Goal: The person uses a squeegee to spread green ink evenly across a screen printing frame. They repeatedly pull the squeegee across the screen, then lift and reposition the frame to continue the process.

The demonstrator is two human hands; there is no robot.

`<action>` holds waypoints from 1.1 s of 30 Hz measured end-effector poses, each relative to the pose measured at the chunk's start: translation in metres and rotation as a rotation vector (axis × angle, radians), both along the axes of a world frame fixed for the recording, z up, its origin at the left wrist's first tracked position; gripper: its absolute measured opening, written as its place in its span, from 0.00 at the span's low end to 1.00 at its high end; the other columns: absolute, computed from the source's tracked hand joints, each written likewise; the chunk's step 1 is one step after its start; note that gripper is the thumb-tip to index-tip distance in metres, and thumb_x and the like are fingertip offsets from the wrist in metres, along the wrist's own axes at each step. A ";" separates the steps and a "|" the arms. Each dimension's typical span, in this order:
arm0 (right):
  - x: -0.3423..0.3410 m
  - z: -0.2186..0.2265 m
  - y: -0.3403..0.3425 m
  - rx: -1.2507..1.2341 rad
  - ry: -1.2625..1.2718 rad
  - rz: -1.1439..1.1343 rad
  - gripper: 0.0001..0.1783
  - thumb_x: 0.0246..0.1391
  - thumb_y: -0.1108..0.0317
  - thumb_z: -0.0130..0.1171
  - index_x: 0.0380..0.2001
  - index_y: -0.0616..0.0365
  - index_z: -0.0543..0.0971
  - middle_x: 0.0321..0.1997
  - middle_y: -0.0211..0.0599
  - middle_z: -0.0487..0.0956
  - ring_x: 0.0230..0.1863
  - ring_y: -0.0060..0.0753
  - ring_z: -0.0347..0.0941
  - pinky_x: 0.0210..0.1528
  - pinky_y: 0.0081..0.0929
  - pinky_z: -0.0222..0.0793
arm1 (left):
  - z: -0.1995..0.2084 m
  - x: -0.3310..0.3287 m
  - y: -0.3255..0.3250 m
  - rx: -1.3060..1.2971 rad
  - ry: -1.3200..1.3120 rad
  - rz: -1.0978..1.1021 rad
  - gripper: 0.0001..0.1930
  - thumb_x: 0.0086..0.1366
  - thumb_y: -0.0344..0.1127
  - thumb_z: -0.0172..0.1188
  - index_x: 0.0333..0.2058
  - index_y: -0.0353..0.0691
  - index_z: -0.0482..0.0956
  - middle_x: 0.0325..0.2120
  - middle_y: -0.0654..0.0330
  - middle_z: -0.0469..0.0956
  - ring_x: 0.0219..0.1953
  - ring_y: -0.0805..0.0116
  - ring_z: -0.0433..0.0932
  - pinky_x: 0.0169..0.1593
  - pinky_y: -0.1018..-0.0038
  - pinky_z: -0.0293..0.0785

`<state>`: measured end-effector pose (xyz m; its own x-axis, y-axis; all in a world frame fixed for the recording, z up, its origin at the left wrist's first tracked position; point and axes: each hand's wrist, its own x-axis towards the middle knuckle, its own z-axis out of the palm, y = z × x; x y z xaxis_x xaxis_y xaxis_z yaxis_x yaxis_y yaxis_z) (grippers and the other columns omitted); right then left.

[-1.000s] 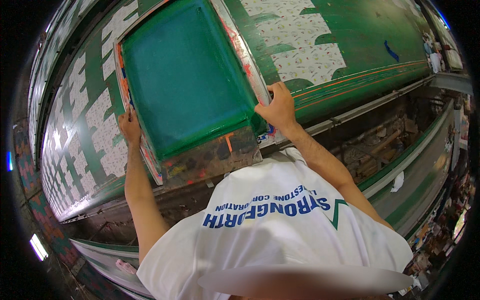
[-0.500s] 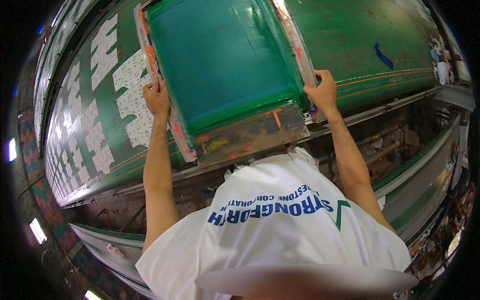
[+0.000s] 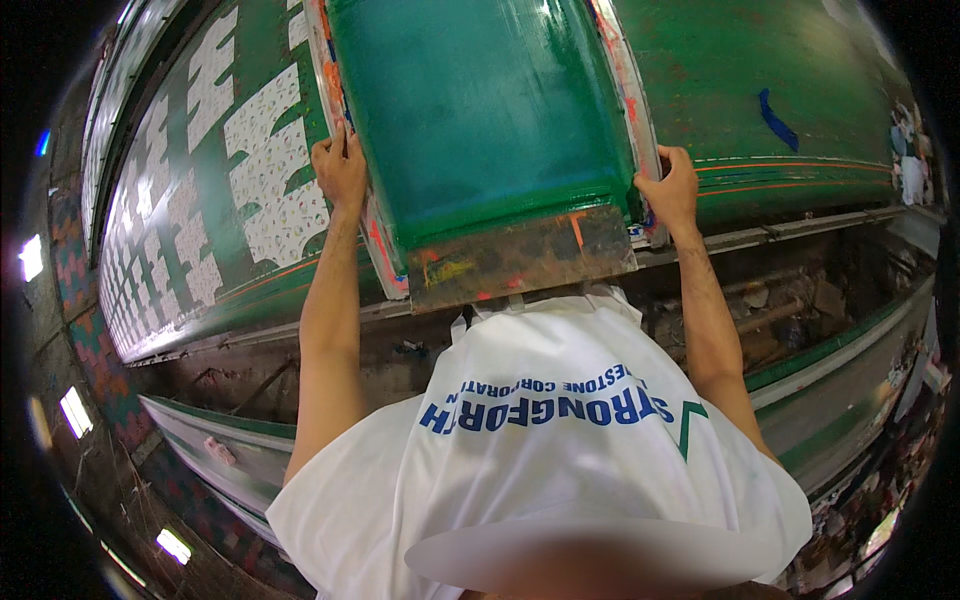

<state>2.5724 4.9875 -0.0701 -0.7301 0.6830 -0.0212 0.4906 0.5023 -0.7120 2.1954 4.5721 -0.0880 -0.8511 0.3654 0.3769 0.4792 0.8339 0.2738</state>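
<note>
A screen-printing frame with a green mesh lies over the long green table, its near end toward my body. My left hand is closed round the frame's left rail, thumb and fingers on the paint-smeared edge. On the opposite rail, my right hand grips in the same way, fingers curled over the outer side. A dark board spotted with orange and yellow paint forms the near end, close to my white shirt. Left of the frame, white patterned cloth pieces lie flat on the table.
The green table stretches to both sides. A dark blue strip lies on it at the right. Below its near edge runs a trough holding scraps and debris. Rags are heaped at the far right end.
The frame has shifted a little to the right over the table, both hands moving with it. More of the patterned cloth shows at its left side.
</note>
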 end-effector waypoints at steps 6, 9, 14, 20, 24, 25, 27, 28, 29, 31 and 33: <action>0.001 -0.011 0.000 0.041 0.003 0.007 0.27 0.43 0.66 0.72 0.49 0.64 0.82 0.48 0.47 0.80 0.48 0.49 0.80 0.52 0.41 0.77 | -0.008 -0.001 0.000 -0.075 -0.024 0.014 0.21 0.68 0.45 0.66 0.59 0.53 0.85 0.41 0.53 0.77 0.48 0.54 0.77 0.51 0.58 0.77; 0.002 -0.005 -0.001 -0.006 -0.094 0.000 0.32 0.47 0.63 0.74 0.55 0.64 0.80 0.53 0.50 0.79 0.53 0.50 0.79 0.57 0.42 0.75 | -0.015 0.000 0.002 -0.109 -0.040 0.047 0.21 0.67 0.47 0.65 0.58 0.55 0.86 0.43 0.52 0.77 0.49 0.53 0.77 0.50 0.57 0.78; 0.004 0.034 -0.043 0.369 -0.089 0.193 0.34 0.57 0.57 0.73 0.62 0.65 0.77 0.62 0.57 0.75 0.59 0.59 0.75 0.62 0.47 0.72 | -0.021 0.000 0.000 -0.088 0.016 0.023 0.21 0.67 0.49 0.65 0.57 0.55 0.87 0.44 0.52 0.77 0.50 0.51 0.77 0.49 0.56 0.79; -0.003 0.073 -0.155 0.075 -0.003 0.928 0.31 0.52 0.64 0.73 0.59 0.58 0.79 0.60 0.47 0.78 0.64 0.53 0.73 0.65 0.46 0.70 | -0.029 -0.002 -0.002 0.013 0.042 -0.002 0.18 0.68 0.49 0.63 0.54 0.54 0.88 0.42 0.51 0.78 0.48 0.50 0.78 0.45 0.55 0.80; -0.013 0.081 -0.183 0.268 -0.180 1.055 0.34 0.48 0.73 0.70 0.62 0.57 0.77 0.61 0.47 0.77 0.64 0.53 0.73 0.67 0.46 0.71 | -0.034 -0.006 -0.003 0.060 0.048 0.002 0.17 0.70 0.46 0.61 0.54 0.57 0.88 0.42 0.52 0.77 0.47 0.50 0.78 0.46 0.55 0.80; -0.015 0.082 -0.187 0.288 -0.222 1.057 0.35 0.47 0.76 0.69 0.62 0.57 0.77 0.61 0.47 0.77 0.64 0.53 0.73 0.67 0.46 0.72 | -0.036 -0.006 -0.003 0.078 0.045 0.000 0.17 0.70 0.46 0.60 0.54 0.57 0.88 0.42 0.53 0.77 0.48 0.51 0.78 0.46 0.55 0.80; -0.019 0.082 -0.193 0.375 -0.172 0.996 0.37 0.43 0.79 0.67 0.62 0.58 0.77 0.60 0.46 0.79 0.63 0.51 0.75 0.65 0.43 0.74 | -0.039 -0.006 -0.004 0.104 0.034 0.001 0.17 0.71 0.46 0.60 0.54 0.57 0.88 0.43 0.53 0.77 0.48 0.51 0.77 0.46 0.55 0.80; -0.021 0.081 -0.195 0.411 -0.164 0.970 0.38 0.42 0.81 0.66 0.62 0.58 0.77 0.60 0.46 0.79 0.62 0.51 0.76 0.64 0.42 0.75 | -0.040 -0.006 -0.004 0.111 0.027 0.004 0.16 0.71 0.46 0.60 0.54 0.57 0.88 0.43 0.53 0.77 0.48 0.51 0.77 0.46 0.55 0.80; -0.024 0.080 -0.198 0.421 -0.177 0.922 0.37 0.42 0.81 0.67 0.62 0.58 0.77 0.60 0.45 0.80 0.62 0.50 0.76 0.64 0.42 0.75 | -0.041 -0.007 -0.004 0.121 0.030 0.006 0.16 0.71 0.46 0.60 0.54 0.57 0.88 0.43 0.53 0.77 0.48 0.51 0.77 0.46 0.55 0.80; -0.029 0.076 -0.204 0.440 -0.188 0.828 0.36 0.43 0.79 0.68 0.61 0.58 0.78 0.59 0.44 0.80 0.62 0.48 0.77 0.63 0.40 0.75 | -0.042 -0.007 -0.004 0.133 -0.001 0.020 0.16 0.71 0.45 0.60 0.54 0.58 0.88 0.43 0.52 0.77 0.49 0.51 0.77 0.48 0.55 0.79; -0.032 0.070 -0.212 0.458 -0.231 0.758 0.33 0.44 0.79 0.68 0.59 0.58 0.79 0.58 0.42 0.81 0.61 0.46 0.78 0.61 0.39 0.76 | -0.043 -0.009 -0.004 0.143 -0.016 0.010 0.16 0.71 0.45 0.59 0.54 0.59 0.88 0.44 0.52 0.77 0.49 0.52 0.77 0.50 0.55 0.78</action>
<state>2.5400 4.7759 0.0002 -0.9977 0.0004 -0.0679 0.0200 0.9571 -0.2891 2.1866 4.5682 -0.1308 -0.8610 0.3005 0.4105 0.4655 0.7907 0.3975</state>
